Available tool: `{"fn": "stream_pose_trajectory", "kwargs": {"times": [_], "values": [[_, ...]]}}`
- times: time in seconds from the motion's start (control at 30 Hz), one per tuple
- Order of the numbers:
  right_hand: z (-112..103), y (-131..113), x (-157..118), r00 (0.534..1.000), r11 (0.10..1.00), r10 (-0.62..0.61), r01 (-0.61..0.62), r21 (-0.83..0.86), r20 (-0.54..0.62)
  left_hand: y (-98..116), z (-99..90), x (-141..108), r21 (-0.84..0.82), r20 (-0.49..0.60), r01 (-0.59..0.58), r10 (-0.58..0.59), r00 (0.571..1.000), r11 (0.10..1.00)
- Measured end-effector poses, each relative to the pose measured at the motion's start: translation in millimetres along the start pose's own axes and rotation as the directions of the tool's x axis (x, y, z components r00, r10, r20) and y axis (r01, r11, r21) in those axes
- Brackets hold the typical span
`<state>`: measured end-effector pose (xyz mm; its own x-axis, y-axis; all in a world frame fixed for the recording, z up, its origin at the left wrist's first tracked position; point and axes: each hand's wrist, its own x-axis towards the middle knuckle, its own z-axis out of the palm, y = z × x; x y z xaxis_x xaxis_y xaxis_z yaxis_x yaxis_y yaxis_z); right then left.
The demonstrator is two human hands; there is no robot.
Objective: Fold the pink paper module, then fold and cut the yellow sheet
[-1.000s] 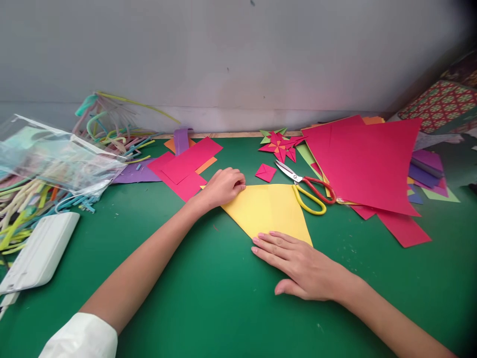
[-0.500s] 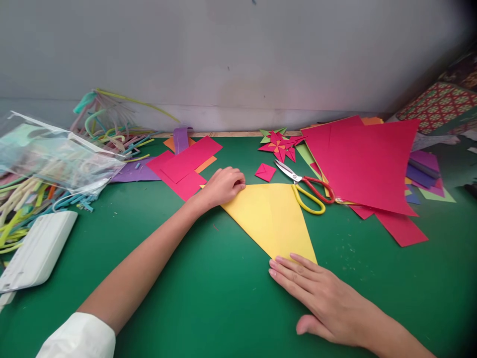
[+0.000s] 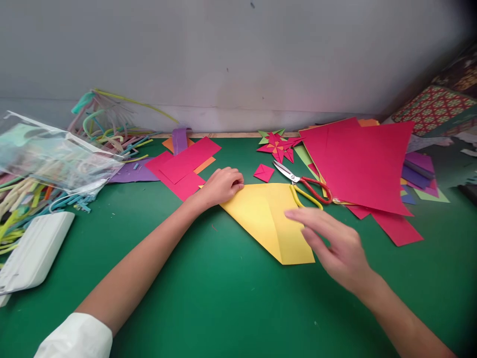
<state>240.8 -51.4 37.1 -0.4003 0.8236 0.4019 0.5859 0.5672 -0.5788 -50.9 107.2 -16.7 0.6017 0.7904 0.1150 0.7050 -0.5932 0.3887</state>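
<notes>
A folded sheet of yellow paper (image 3: 268, 219) lies on the green table, a crease running down toward its near edge. My left hand (image 3: 223, 185) rests on its far left corner, fingers curled closed over it and partly hiding it. Over the paper's right side hovers my right hand (image 3: 333, 243), slightly blurred, with fingers stretched out and the thumb apart; nothing is in it. Scissors (image 3: 298, 180) with one red and one yellow handle lie by the paper's far right corner, close to that hand. A small folded red paper square (image 3: 264, 173) sits just beyond the yellow paper.
Red sheets (image 3: 357, 169) are stacked at the right, near a folded paper star (image 3: 276, 145). Red paper pieces (image 3: 192, 160) lie beyond my left hand. At the left are pipe cleaners (image 3: 18, 214), a clear plastic bag (image 3: 55, 154) and a white device (image 3: 37, 248).
My right hand has lifted off the near edge of the yellow paper and moved up and away, uncovering that edge and the crease. My left hand stays at the far left corner.
</notes>
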Motion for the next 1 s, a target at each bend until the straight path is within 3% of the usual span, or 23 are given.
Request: {"fn": "stream_pose_trajectory", "kwargs": {"times": [0.07,0.13,0.2,0.27,0.53,0.67,0.87,1.0], "values": [[17.3,11.9,32.9,0.998,0.992,0.001,0.008,-0.125,0.069,-0.2,-0.7,0.6,0.011,0.005,-0.016,0.016,1.0,1.0],[37.7,26.8,56.5,0.981,0.958,-0.049,0.1,-0.268,0.189,0.2,-1.6,1.2,0.022,0.011,-0.026,0.025,1.0,0.999],[56.0,40.5,67.6,0.949,0.923,-0.078,0.184,-0.338,0.304,1.2,-2.6,1.6,0.035,0.014,-0.024,0.024,1.0,0.999],[68.6,50.0,68.2,0.941,0.902,-0.074,0.204,-0.38,0.33,2.7,-3.4,1.6,0.052,0.016,-0.022,0.021,1.0,0.998],[74.4,56.0,56.7,0.958,0.921,-0.064,0.164,-0.354,0.278,10.5,-4.5,-1.5,0.175,0.011,0.003,-0.005,1.0,0.985],[65.9,53.1,58.9,0.992,0.941,-0.021,0.062,-0.334,0.126,13.5,-8.0,-9.2,0.252,0.003,-0.103,0.106,0.994,0.962],[51.1,44.5,60.9,0.999,0.964,0.046,-0.045,-0.263,-0.001,32.0,-37.6,-22.4,0.258,0.051,-0.245,0.24,0.969,0.935],[41.3,35.5,62.1,0.998,0.987,0.054,-0.059,-0.147,-0.036,49.5,-60.5,-27.5,0.193,0.079,-0.24,0.228,0.97,0.951]]}}
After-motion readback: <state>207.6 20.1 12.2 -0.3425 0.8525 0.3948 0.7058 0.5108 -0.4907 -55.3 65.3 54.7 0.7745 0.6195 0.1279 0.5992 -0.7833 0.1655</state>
